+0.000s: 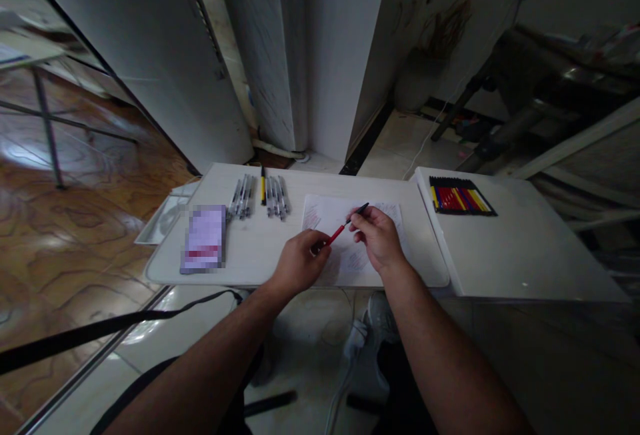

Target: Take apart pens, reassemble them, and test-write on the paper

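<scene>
A slim red pen (336, 235) with a black end slants across the middle, above a sheet of paper (320, 207). Its red lower end is pinched by my left hand (300, 261), fingers curled. My right hand (383, 236) grips the black upper part between thumb and fingers. Whether the black part is joined to the red barrel or a separate cap I cannot tell. Under both hands, the paper carries small red and dark handwriting. Left of it lie two groups of clear pens (243, 196) with dark tips, and a yellow pen (263, 189) with a black end between them.
A blurred-out purple packet-like item (205, 235) sits at the white table's (250, 255) left side. On the adjoining white surface (510, 248) at right lies a black case of red, yellow and blue pens (463, 196). A black strap (125, 328) crosses at lower left.
</scene>
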A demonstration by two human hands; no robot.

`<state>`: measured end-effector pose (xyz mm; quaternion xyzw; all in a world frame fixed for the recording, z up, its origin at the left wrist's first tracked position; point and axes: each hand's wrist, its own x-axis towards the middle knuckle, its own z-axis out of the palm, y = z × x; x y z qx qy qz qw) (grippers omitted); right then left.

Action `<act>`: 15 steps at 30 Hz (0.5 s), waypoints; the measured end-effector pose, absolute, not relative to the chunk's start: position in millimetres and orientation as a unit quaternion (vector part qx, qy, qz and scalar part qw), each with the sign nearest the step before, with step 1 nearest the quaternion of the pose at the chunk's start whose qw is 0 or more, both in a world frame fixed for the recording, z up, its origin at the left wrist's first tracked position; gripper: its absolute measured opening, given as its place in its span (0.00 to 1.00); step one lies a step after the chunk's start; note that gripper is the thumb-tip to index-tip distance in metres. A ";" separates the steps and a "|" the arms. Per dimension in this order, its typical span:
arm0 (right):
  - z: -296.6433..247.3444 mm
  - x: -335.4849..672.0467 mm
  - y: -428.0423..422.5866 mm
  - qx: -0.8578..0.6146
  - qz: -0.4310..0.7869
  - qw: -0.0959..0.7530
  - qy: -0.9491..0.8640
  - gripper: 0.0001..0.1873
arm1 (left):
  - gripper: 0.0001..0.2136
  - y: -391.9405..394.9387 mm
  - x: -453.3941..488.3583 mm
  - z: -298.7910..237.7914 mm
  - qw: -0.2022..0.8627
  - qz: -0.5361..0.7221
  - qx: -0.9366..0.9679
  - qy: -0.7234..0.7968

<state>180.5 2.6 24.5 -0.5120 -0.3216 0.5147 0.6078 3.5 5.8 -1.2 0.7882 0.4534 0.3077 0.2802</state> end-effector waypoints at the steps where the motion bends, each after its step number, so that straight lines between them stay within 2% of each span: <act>1: 25.1 180.8 2.5 -0.511 0.515 0.609 -0.320 0.13 | 0.05 5.7 3.5 -1.2 0.278 0.308 0.790 0.452; 9: 26.0 183.0 4.4 -0.516 0.492 0.636 -0.296 0.14 | 0.06 5.7 3.0 -1.3 0.275 0.307 0.789 0.456; 15: 35.8 193.9 5.6 -0.485 0.440 0.715 -0.243 0.16 | 0.06 6.0 2.9 -0.3 0.271 0.301 0.787 0.465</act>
